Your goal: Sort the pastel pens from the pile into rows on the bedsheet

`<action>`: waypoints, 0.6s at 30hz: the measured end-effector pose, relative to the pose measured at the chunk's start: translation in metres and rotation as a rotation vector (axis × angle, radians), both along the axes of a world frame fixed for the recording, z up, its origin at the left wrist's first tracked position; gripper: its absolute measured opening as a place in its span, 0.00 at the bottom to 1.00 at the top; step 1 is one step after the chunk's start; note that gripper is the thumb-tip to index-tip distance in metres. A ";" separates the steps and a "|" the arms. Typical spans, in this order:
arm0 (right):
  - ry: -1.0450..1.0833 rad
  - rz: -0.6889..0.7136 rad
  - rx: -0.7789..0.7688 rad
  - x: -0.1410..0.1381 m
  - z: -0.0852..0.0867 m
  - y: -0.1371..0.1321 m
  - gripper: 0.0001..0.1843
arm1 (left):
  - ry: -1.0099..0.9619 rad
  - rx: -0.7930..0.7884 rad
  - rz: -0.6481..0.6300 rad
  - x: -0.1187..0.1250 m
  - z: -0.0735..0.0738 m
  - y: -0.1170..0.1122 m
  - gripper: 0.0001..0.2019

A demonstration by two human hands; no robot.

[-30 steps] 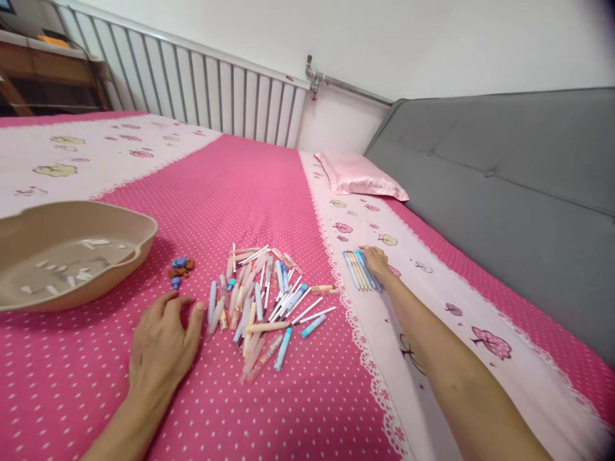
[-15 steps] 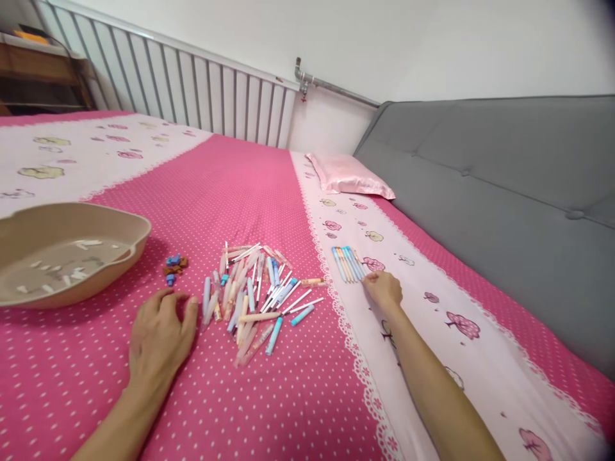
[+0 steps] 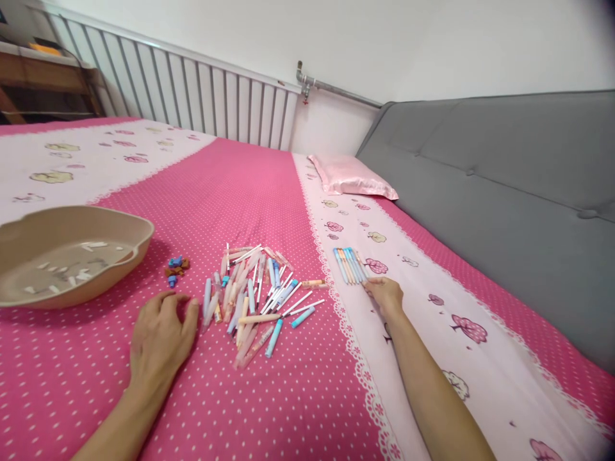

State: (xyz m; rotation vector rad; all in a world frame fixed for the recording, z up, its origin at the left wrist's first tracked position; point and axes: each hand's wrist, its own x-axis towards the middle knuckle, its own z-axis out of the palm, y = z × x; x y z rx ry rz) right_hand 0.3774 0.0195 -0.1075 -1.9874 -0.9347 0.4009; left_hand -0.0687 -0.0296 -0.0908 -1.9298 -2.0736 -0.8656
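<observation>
A row of assembled-looking pens (image 3: 346, 265) lies side by side on the pale strip of the bedspread, in blue and light orange tones. My right hand (image 3: 385, 296) is closed in a pinch at the lower end of the rightmost pen; its fingertips partly hide that end. My left hand (image 3: 161, 333) rests on the pink cloth with thumb and fingers apart, holding nothing. Between the hands spreads a loose pile of pen barrels, caps and white refills (image 3: 254, 294). Small blue and brown pieces (image 3: 177, 270) lie just beyond my left hand.
A beige basin (image 3: 96, 288) with small white pieces in it stands at the left. Farther off lie a pink pillow (image 3: 353, 177) and a grey padded headboard (image 3: 480, 173). Behind the bed are a white radiator (image 3: 192, 89) and a pipe (image 3: 341, 91).
The view has shifted slightly. My right hand stays at the lower end of the row of pens, and my left hand keeps its place on the cloth.
</observation>
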 end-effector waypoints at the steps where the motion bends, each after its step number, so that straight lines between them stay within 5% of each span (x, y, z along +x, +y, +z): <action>1: 0.066 -0.016 0.015 0.000 -0.002 0.001 0.08 | -0.004 -0.003 0.001 0.000 0.000 0.000 0.25; 12: 0.585 -0.153 0.213 -0.004 0.002 0.001 0.05 | -0.008 -0.030 0.013 0.002 0.003 -0.001 0.24; 18: 0.752 -0.117 0.279 -0.005 0.008 -0.002 0.07 | -0.011 -0.038 0.015 0.001 0.002 -0.001 0.23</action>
